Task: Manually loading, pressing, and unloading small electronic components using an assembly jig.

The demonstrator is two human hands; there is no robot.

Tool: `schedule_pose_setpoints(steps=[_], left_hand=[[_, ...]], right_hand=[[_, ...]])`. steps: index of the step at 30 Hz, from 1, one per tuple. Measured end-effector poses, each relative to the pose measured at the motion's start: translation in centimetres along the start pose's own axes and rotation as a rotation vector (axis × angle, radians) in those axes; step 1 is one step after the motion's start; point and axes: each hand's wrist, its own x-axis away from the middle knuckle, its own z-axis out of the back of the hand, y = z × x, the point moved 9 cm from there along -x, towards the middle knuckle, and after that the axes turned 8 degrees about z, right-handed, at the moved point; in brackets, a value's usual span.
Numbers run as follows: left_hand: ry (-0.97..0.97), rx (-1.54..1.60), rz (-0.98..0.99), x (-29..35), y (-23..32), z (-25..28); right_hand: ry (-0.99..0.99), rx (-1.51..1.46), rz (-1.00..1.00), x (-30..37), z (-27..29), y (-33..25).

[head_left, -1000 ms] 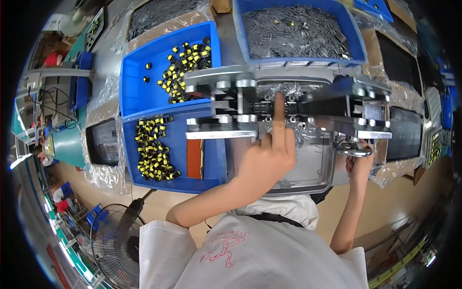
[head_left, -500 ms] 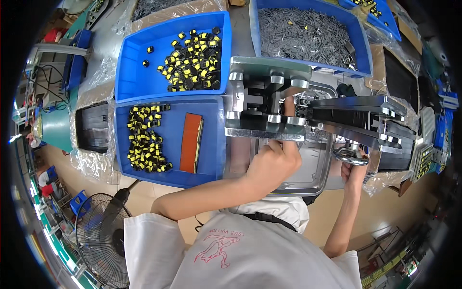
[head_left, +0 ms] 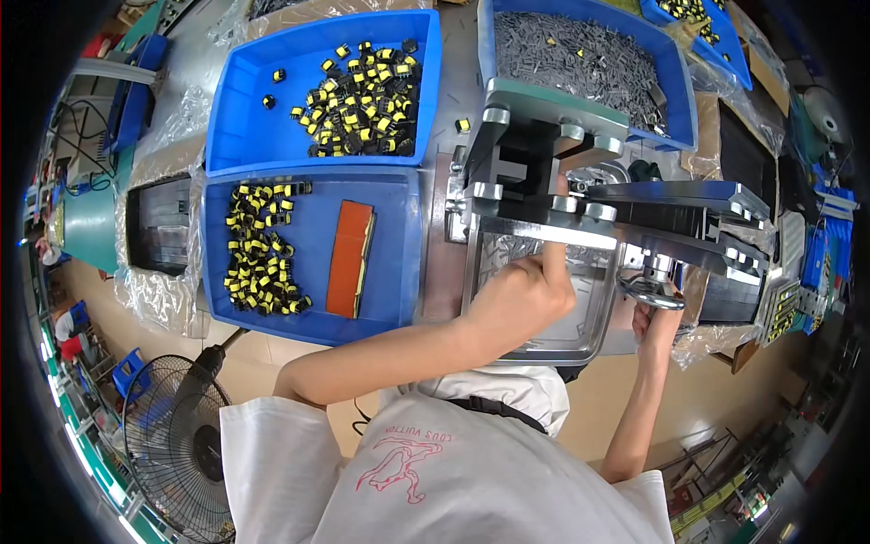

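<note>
My left hand (head_left: 526,295) reaches up to the metal press (head_left: 548,163). Its index finger is stretched out and passes behind the press's front plate; the other fingers are curled, and I see nothing held in them. The fingertip is partly hidden by plates and bolts. Under the press stands a shiny metal tray (head_left: 589,340) with small grey pieces (head_left: 503,254) in it. My right hand (head_left: 656,328) is closed at a round metal handle (head_left: 651,292) on the right side of the press, which hides part of the fingers.
Two blue bins (head_left: 237,100) (head_left: 317,331) on the left hold black-and-yellow parts (head_left: 367,100); the nearer also holds an orange-brown strip (head_left: 344,258). Grey pieces fill a blue bin (head_left: 594,63) behind the press. Plastic-lined boxes (head_left: 163,222) flank them. A black fan (head_left: 177,426) stands lower left.
The view has shifted, so the bins sit slightly further left and the press further right. A black-and-yellow part beside the press now shows. Both hands keep nearly the same places at the press.
</note>
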Motion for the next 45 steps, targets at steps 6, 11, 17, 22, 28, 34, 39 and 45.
schedule_pose_setpoints(steps=[6,11,17,22,28,34,39,45], left_hand=[[0.003,0.013,0.006,-0.1,0.0,0.3],[-0.049,0.128,-0.006,-0.1,-0.1,0.5],[-0.101,0.106,0.103,0.3,-0.5,0.5],[-0.074,0.027,0.131,0.1,-0.5,0.4],[-0.062,-0.029,0.170,0.1,-0.4,0.2],[-0.057,-0.042,0.166,0.0,-0.3,0.3],[-0.075,0.031,0.114,-0.5,0.0,0.5],[-0.015,0.163,0.121,-0.1,-0.7,0.4]], right_hand=[[-0.006,-0.074,-0.066,0.3,-0.1,0.2],[-0.009,0.007,0.046,0.3,-0.3,-0.8],[0.020,0.080,0.056,0.4,-0.2,-1.6],[-0.004,-0.017,0.017,0.5,-0.6,-1.2],[-0.039,-0.068,-0.012,0.8,-1.4,-1.5],[-0.042,-0.068,-0.028,0.7,-1.2,-1.2],[0.064,0.109,0.098,0.9,-0.3,-2.4],[-0.009,0.042,0.054,0.8,-1.1,-2.1]])
